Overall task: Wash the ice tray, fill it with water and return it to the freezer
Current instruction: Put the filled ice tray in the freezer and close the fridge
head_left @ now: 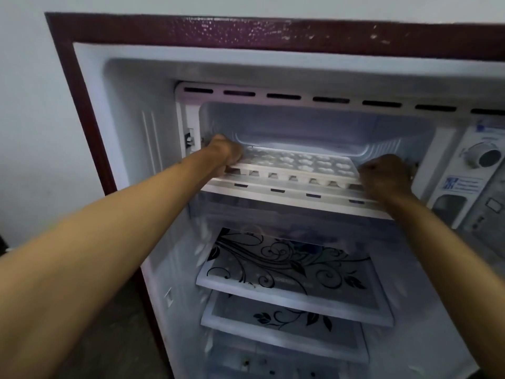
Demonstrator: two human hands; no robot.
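A white ice tray (295,166) with several cube cells lies level at the mouth of the freezer compartment (300,127), over its front ledge. My left hand (226,154) grips the tray's left end. At the right end my right hand (385,177) is closed on the tray. Both arms reach forward into the open fridge. The freezer behind the tray holds nothing else that I can see. Whether the cells hold water I cannot tell.
The fridge has a maroon frame (191,30). A thermostat dial (486,157) sits on a panel right of the freezer. Below are two glass shelves with black floral print, the upper (287,266) and the lower (284,321). A pale wall is at left.
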